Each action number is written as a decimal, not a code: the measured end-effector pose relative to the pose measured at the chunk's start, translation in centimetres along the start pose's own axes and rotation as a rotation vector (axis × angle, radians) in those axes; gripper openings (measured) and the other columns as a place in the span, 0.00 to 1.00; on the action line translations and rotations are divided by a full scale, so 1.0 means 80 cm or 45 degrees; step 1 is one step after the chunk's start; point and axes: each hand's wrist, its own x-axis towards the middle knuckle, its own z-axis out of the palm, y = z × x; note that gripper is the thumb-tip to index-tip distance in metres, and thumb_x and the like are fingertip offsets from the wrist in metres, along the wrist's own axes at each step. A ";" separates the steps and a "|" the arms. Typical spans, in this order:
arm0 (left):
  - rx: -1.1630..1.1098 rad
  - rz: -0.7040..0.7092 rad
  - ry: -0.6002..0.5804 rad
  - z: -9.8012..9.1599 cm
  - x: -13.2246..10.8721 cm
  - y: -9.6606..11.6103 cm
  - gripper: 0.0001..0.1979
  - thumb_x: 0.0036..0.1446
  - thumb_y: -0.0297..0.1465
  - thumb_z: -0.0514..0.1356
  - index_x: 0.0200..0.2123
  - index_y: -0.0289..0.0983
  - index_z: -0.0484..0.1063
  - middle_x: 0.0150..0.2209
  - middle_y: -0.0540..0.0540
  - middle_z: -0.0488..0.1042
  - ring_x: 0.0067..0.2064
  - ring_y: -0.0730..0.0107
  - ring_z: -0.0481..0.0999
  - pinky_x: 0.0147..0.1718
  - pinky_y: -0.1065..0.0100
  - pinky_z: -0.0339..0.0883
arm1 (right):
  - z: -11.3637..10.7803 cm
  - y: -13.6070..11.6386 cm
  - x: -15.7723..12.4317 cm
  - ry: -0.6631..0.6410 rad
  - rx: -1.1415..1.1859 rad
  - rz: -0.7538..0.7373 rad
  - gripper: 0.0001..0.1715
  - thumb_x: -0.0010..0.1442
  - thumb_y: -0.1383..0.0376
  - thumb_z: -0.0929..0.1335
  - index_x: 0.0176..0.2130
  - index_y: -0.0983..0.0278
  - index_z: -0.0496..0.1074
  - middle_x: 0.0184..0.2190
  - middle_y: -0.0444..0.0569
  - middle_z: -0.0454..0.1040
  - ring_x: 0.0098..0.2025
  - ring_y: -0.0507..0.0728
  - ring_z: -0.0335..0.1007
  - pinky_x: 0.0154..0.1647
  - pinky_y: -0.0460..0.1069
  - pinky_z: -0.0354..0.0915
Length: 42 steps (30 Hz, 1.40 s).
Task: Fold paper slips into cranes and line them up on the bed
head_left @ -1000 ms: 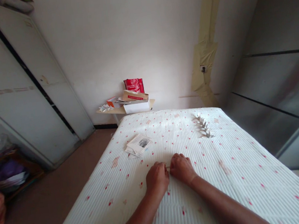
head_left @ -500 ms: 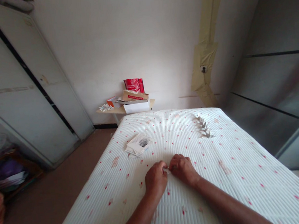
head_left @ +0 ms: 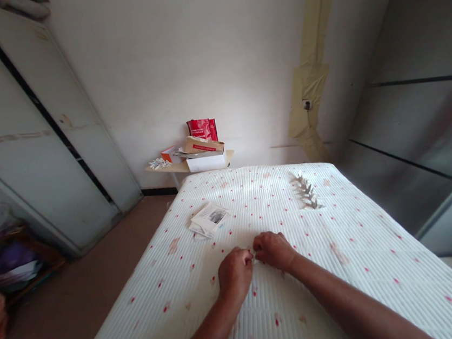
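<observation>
My left hand point(head_left: 234, 273) and my right hand point(head_left: 273, 250) rest knuckles-up on the white mattress point(head_left: 343, 265) with red dots, fingertips meeting. Both are closed in a pinch on a tiny pale piece point(head_left: 253, 257) between them, too small to name. A stack of printed paper sheets point(head_left: 209, 218) lies ahead to the left. A row of small folded paper figures point(head_left: 306, 191) stands ahead to the right.
A small table point(head_left: 188, 166) against the far wall carries a white box, a brown envelope, a red packet and small white pieces. Grey cabinet doors point(head_left: 37, 158) line the left side, with bags on the floor point(head_left: 1, 271). A dark wall panel point(head_left: 421, 131) stands at right.
Both hands have shifted slightly forward and the fingertips have worked on the small piece between them. Nothing else has moved.
</observation>
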 end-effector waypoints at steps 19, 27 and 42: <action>0.000 0.063 0.070 -0.001 0.000 -0.003 0.14 0.48 0.24 0.57 0.41 0.40 0.71 0.40 0.48 0.70 0.43 0.71 0.68 0.41 0.72 0.58 | -0.007 -0.004 0.012 -0.152 -0.093 -0.052 0.09 0.47 0.67 0.67 0.32 0.62 0.74 0.34 0.49 0.75 0.39 0.59 0.70 0.35 0.49 0.55; 0.121 0.072 0.079 -0.011 -0.004 -0.004 0.11 0.48 0.32 0.59 0.37 0.40 0.72 0.39 0.47 0.70 0.44 0.65 0.66 0.42 0.67 0.56 | 0.004 0.005 0.002 -0.084 -0.075 -0.134 0.08 0.50 0.67 0.65 0.33 0.61 0.72 0.35 0.46 0.75 0.39 0.56 0.68 0.37 0.49 0.52; 0.064 -0.038 -0.057 -0.016 0.020 0.000 0.02 0.42 0.30 0.63 0.23 0.41 0.72 0.28 0.56 0.74 0.35 0.73 0.70 0.31 0.72 0.51 | 0.027 0.036 -0.002 0.200 0.243 -0.516 0.05 0.52 0.71 0.65 0.28 0.64 0.70 0.27 0.41 0.71 0.30 0.49 0.65 0.33 0.44 0.52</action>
